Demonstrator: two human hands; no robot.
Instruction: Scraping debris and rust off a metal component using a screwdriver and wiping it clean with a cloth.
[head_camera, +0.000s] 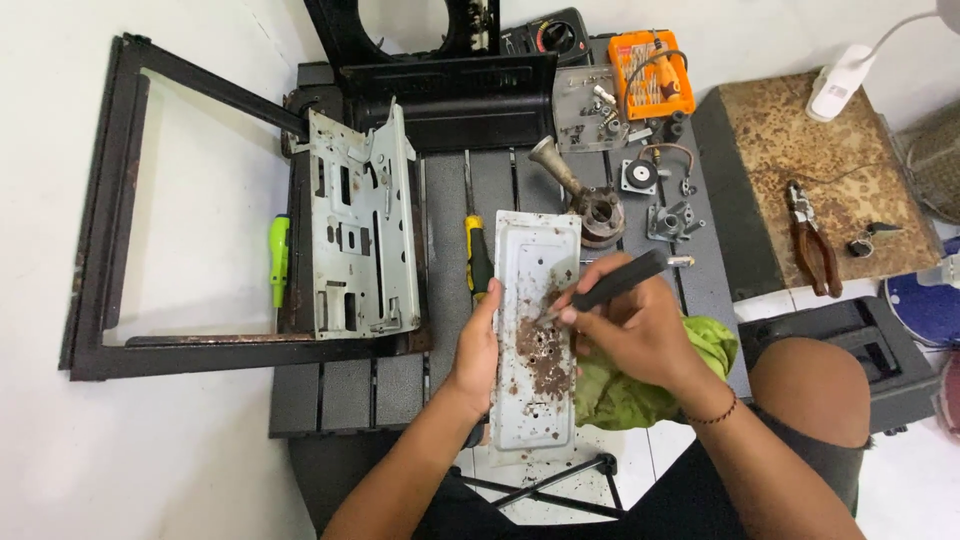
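Both forearms come up from the bottom edge. Left hand (478, 345) grips the left rim of a rusty white metal plate (535, 300) lying at the near edge of the dark slatted workbench (400, 390). Right hand (640, 325) is closed around a black scraper tool (615, 283), its tip on the plate's rust patch, with a green rag (620, 390) bunched under it. Yellow-handled screwdriver (479, 255) sits just left of the plate.

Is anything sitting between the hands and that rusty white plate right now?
Nothing visible does. The left hand grips the plate's left edge directly, and the right hand presses a dark tool tip onto the rust patch. The green cloth lies under the right hand, beside the plate.
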